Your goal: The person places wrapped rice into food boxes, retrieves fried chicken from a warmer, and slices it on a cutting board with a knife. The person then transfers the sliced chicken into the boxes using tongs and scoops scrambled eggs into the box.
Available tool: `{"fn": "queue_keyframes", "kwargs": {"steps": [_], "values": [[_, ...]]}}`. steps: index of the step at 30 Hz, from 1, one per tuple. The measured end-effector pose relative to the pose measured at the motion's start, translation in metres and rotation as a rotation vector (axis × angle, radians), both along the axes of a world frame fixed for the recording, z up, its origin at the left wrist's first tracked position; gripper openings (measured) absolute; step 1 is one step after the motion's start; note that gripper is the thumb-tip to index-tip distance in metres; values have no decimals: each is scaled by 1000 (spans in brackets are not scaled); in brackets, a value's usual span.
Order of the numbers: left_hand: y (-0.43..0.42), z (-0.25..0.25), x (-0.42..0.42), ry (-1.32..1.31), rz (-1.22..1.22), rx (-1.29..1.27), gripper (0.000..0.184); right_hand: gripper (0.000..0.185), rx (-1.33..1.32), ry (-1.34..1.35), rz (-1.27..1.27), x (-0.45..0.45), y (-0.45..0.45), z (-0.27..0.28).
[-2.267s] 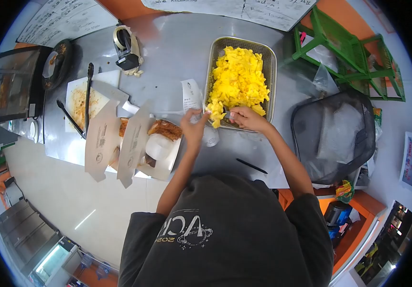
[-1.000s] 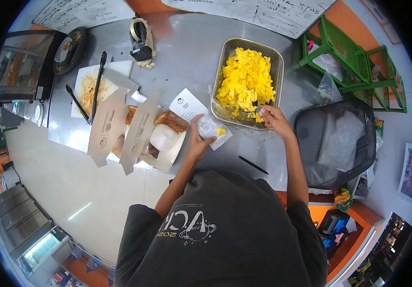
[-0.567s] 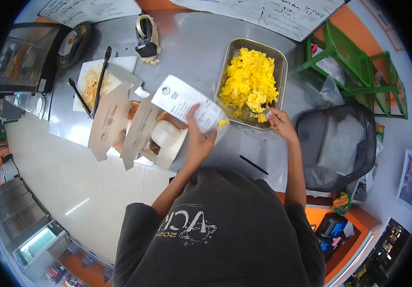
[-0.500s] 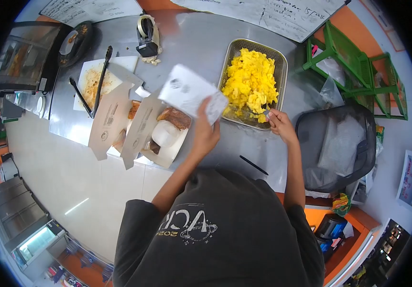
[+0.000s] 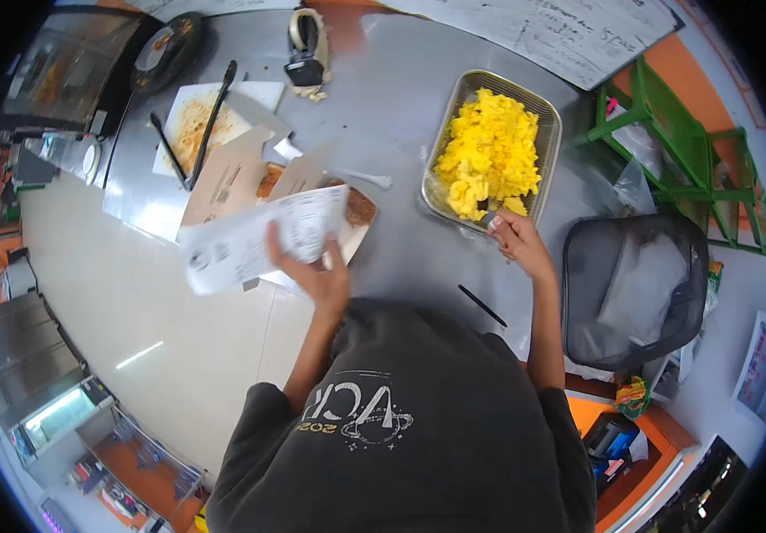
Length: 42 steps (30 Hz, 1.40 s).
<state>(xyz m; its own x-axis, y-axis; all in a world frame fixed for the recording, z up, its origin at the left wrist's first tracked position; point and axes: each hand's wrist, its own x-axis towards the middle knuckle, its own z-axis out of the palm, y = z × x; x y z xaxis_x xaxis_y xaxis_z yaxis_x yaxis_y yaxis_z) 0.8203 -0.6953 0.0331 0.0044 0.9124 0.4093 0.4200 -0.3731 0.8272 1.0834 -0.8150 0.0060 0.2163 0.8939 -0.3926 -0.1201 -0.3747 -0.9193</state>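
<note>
My left hand holds a white printed paper slip above the open carton boxes, hiding part of them. Pieces of browned food show in the right box beside the slip. At the near edge of a wire-mesh tray, my right hand is closed around the handle of a utensil. The utensil's far end is in the heap of yellow scrambled egg, so its shape is mostly hidden.
Black tongs lie over a stained white board at the left. A tape dispenser stands behind. A black pen lies near my body. To the right are a dark mesh-like bin and green racks.
My left hand has carried the slip leftward, from beside the tray to over the boxes. The yellow bit seen on it earlier no longer shows. My right hand stays at the tray with the utensil.
</note>
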Motion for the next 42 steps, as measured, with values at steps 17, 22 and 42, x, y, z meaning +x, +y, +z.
{"fn": "queue_keyframes", "kwargs": {"steps": [17,22,42], "values": [[-7,43,-144,-164,399,66,80,17,65,-1142,638,-221,61,-23],[-4,35,-158,-256,376,49,80,17,144,-1240,623,-227,53,-32],[29,45,-58,-270,60,-16,80,19,32,-207,-150,-93,20,9]]}}
